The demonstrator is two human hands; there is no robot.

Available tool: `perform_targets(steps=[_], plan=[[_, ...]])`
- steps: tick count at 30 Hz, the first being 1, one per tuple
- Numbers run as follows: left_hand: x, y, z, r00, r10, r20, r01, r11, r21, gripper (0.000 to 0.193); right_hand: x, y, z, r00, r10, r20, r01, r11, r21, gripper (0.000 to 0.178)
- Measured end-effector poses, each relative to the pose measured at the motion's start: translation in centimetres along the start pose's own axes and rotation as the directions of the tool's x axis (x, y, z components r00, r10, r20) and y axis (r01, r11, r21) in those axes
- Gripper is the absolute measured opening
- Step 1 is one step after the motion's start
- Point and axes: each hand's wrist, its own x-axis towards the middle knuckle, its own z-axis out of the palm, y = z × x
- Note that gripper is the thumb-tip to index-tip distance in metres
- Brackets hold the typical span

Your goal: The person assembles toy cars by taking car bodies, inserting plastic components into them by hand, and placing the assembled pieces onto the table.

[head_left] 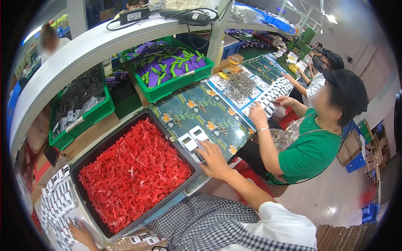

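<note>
Both hands are spread flat and well apart, neither clamped on anything: the left hand (80, 233) lies with open fingers at the lower left on a dense spread of small white rectangular plastic frames with dark middles (58, 201), while the right hand (212, 158) rests palm down, fingers splayed, on two or three of the same white frames (192, 140) lying on the dark green printed sheet (201, 113) just beside the tray's right corner. Whether any fingertip pinches a frame cannot be told. These frames look light, stiff and smooth, probably easy to slide under a flat palm and best lifted by pinching the two long edges, since the open middle gives little to press on. Between the hands sits a wide dark grey plastic tray (184, 144) heaped with small bright red plastic clips (134, 173); loose and light, they would likely scatter if scooped carelessly. Behind the tray, a green plastic crate (100, 111) holds dark grey parts, and a second green crate (176, 83) holds purple and green pieces under a curved white shelf (79, 54). Further right, a co-worker in a green top (310, 152) handles rows of white pieces (274, 94) beside a pile of thin metal pins (239, 85).
</note>
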Motion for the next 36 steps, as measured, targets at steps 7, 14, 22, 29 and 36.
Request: perform_targets(steps=[7,14,22,29,36], plan=[[0.1,-3.0,3.1,0.993,0.066,-0.096,-0.067,0.998,-0.013,0.053,0.0,0.7,1.0,0.991,-0.133,-0.001,0.133,0.990,-0.045,0.061],[2.2,-3.6,2.6,0.991,-0.099,0.091,0.097,0.995,0.026,0.062,0.6,2.3,0.9,0.893,0.204,-0.400,-0.117,0.966,0.231,0.024],[3.0,13.4,-16.0,0.914,0.312,-0.259,-0.405,0.665,-0.628,0.049,3.2,-1.5,-5.5,0.746,0.452,-0.489,-0.143,0.826,0.546,0.028],[-1.4,31.6,-31.1,0.517,0.787,-0.338,-0.469,-0.070,-0.881,0.059,9.1,-10.5,-3.4,0.979,-0.149,-0.140,0.204,0.772,0.602,0.022],[-0.1,35.6,-21.0,0.683,0.726,0.082,0.189,-0.068,-0.980,0.026,13.2,-11.0,0.7,0.951,-0.309,-0.032,0.302,0.894,0.330,0.016]])
